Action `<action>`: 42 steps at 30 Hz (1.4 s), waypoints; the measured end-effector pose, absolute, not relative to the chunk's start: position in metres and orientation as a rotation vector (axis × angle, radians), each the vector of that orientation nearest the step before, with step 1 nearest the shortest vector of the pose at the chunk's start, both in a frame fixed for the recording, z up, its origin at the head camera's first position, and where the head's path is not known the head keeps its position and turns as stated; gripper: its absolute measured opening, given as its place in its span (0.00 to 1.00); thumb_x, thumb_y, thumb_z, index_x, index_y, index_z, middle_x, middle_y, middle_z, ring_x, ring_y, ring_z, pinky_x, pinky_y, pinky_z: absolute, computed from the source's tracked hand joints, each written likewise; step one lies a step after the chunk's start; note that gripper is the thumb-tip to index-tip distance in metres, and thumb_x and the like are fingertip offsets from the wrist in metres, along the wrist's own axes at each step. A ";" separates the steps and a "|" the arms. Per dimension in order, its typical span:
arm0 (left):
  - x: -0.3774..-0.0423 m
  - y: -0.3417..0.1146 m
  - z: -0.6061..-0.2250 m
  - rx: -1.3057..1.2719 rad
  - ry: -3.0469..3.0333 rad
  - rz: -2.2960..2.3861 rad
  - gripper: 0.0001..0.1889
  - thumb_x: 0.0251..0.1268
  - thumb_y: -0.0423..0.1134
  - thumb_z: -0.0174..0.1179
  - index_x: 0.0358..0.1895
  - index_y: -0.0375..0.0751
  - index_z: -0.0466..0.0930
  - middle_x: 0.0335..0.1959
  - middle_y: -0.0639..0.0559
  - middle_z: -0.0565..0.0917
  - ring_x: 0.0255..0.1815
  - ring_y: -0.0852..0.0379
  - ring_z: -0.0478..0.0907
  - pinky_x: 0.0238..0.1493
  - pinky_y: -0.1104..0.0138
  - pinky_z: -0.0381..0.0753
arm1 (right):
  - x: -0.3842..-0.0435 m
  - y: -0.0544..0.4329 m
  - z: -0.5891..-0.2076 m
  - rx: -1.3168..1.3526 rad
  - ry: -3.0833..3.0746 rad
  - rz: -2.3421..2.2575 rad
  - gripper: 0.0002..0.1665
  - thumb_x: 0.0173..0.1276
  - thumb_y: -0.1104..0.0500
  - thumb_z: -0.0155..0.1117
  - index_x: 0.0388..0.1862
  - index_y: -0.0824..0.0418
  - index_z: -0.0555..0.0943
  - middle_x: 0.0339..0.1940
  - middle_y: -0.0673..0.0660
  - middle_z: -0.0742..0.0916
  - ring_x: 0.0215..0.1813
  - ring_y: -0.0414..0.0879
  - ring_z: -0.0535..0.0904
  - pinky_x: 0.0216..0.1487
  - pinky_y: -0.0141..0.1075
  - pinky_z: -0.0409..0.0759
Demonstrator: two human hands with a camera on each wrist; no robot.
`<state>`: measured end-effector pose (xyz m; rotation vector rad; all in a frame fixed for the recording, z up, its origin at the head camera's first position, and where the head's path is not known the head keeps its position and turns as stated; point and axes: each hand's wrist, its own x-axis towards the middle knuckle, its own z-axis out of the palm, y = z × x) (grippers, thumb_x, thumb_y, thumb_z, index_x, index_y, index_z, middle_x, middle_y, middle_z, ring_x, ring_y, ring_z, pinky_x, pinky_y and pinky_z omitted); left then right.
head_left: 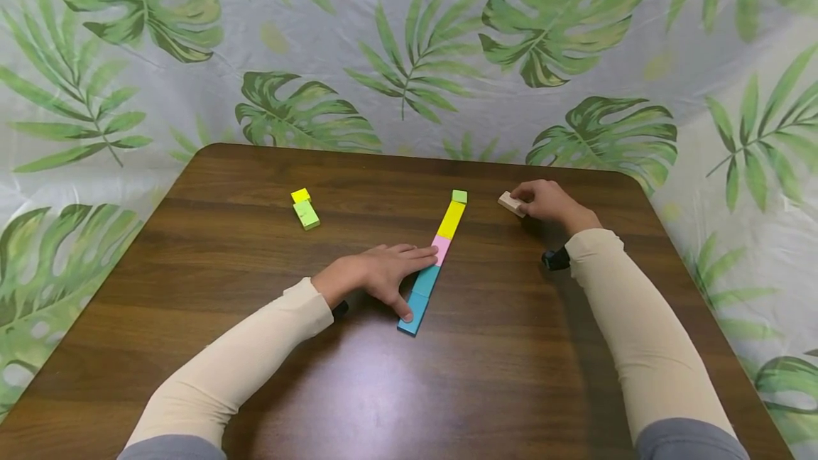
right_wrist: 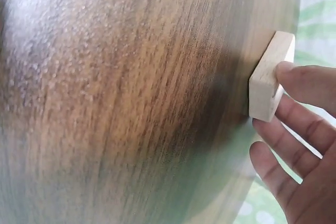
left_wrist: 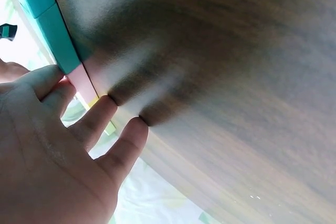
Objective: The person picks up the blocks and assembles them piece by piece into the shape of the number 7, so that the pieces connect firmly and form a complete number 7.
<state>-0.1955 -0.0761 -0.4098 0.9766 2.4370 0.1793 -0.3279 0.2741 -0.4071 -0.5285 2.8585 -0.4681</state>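
Observation:
A row of flat blocks slants across the table: two blue blocks (head_left: 424,281), a pink block (head_left: 441,250), a yellow block (head_left: 451,220) and a small green block (head_left: 459,196) at the far end. My left hand (head_left: 383,274) lies along the row's left side, its thumb on the nearest blue block and fingertips at the pink one. In the left wrist view its fingers (left_wrist: 94,121) are extended and spread. To the right of the row, my right hand (head_left: 548,201) pinches a plain wooden block (right_wrist: 270,80) between thumb and fingers, low over or on the tabletop; I cannot tell which.
Toward the back left of the brown wooden table (head_left: 255,268) lie a small yellow block (head_left: 300,195) and a light green block (head_left: 307,215), close together. Behind the table's far edge hangs a leaf-patterned cloth (head_left: 409,55).

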 end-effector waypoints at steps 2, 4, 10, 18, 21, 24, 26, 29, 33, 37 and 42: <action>-0.196 -0.077 -0.410 0.973 2.437 0.180 0.58 0.51 0.65 0.70 0.81 0.61 0.43 0.83 0.66 0.41 0.83 0.52 0.45 0.78 0.42 0.52 | -0.328 0.273 -0.407 -0.525 2.855 -0.474 0.21 0.69 0.64 0.56 0.59 0.68 0.80 0.58 0.72 0.84 0.59 0.65 0.79 0.59 0.57 0.76; -0.196 -0.077 -0.410 0.972 2.436 0.181 0.58 0.51 0.65 0.70 0.81 0.61 0.43 0.83 0.66 0.42 0.83 0.52 0.45 0.78 0.42 0.52 | -0.329 0.272 -0.407 -0.517 2.851 -0.482 0.21 0.69 0.64 0.57 0.59 0.68 0.79 0.58 0.72 0.84 0.59 0.64 0.79 0.58 0.57 0.76; -0.197 -0.077 -0.411 0.973 2.433 0.179 0.58 0.51 0.65 0.69 0.81 0.61 0.42 0.83 0.65 0.42 0.83 0.52 0.45 0.78 0.43 0.52 | -0.333 0.268 -0.407 -0.488 2.846 -0.494 0.21 0.70 0.64 0.56 0.61 0.66 0.79 0.59 0.71 0.83 0.60 0.64 0.79 0.59 0.57 0.76; -0.196 -0.076 -0.410 0.974 2.433 0.180 0.58 0.51 0.64 0.69 0.81 0.61 0.42 0.83 0.65 0.42 0.83 0.53 0.45 0.78 0.44 0.53 | -0.340 0.262 -0.406 -0.463 2.849 -0.551 0.21 0.69 0.66 0.56 0.60 0.67 0.80 0.59 0.71 0.83 0.60 0.65 0.79 0.58 0.56 0.76; -0.196 -0.076 -0.410 0.977 2.435 0.177 0.58 0.51 0.64 0.70 0.81 0.61 0.42 0.83 0.65 0.42 0.83 0.53 0.45 0.78 0.45 0.53 | -0.341 0.261 -0.405 -0.456 2.847 -0.551 0.21 0.69 0.66 0.56 0.60 0.66 0.80 0.59 0.71 0.83 0.60 0.65 0.78 0.59 0.56 0.76; -0.196 -0.077 -0.409 0.982 2.435 0.174 0.58 0.51 0.64 0.70 0.81 0.60 0.42 0.83 0.65 0.42 0.83 0.53 0.45 0.78 0.46 0.54 | -0.341 0.259 -0.405 -0.442 2.833 -0.547 0.21 0.69 0.66 0.56 0.61 0.67 0.80 0.61 0.71 0.82 0.62 0.66 0.77 0.60 0.56 0.76; -0.196 -0.077 -0.409 0.984 2.434 0.173 0.57 0.52 0.64 0.69 0.81 0.60 0.42 0.83 0.65 0.41 0.83 0.53 0.45 0.78 0.46 0.54 | -0.342 0.258 -0.405 -0.429 2.827 -0.549 0.21 0.70 0.66 0.57 0.61 0.66 0.79 0.62 0.71 0.82 0.63 0.65 0.77 0.60 0.56 0.76; -0.196 -0.078 -0.409 0.975 2.434 0.170 0.57 0.52 0.64 0.69 0.81 0.60 0.42 0.83 0.65 0.41 0.83 0.53 0.45 0.78 0.46 0.54 | -0.342 0.256 -0.405 -0.436 2.818 -0.563 0.22 0.70 0.66 0.56 0.62 0.66 0.79 0.62 0.71 0.81 0.63 0.66 0.76 0.61 0.57 0.75; -0.195 -0.078 -0.408 0.965 2.429 0.181 0.58 0.52 0.64 0.70 0.81 0.61 0.42 0.83 0.66 0.41 0.83 0.52 0.44 0.78 0.45 0.53 | -0.346 0.252 -0.407 -0.435 2.813 -0.588 0.22 0.71 0.66 0.55 0.63 0.65 0.78 0.64 0.70 0.81 0.64 0.66 0.75 0.63 0.57 0.74; -0.195 -0.077 -0.408 0.967 2.424 0.200 0.58 0.51 0.64 0.70 0.81 0.61 0.42 0.83 0.66 0.41 0.83 0.51 0.44 0.78 0.43 0.52 | -0.351 0.249 -0.409 -0.424 2.808 -0.619 0.22 0.71 0.66 0.55 0.63 0.64 0.79 0.64 0.69 0.81 0.65 0.65 0.75 0.63 0.58 0.74; -0.197 -0.078 -0.410 0.969 2.423 0.203 0.58 0.51 0.64 0.70 0.81 0.61 0.43 0.83 0.66 0.41 0.83 0.51 0.44 0.78 0.43 0.52 | -0.356 0.247 -0.409 -0.416 2.777 -0.656 0.23 0.70 0.66 0.56 0.64 0.63 0.78 0.66 0.68 0.80 0.67 0.65 0.74 0.66 0.58 0.73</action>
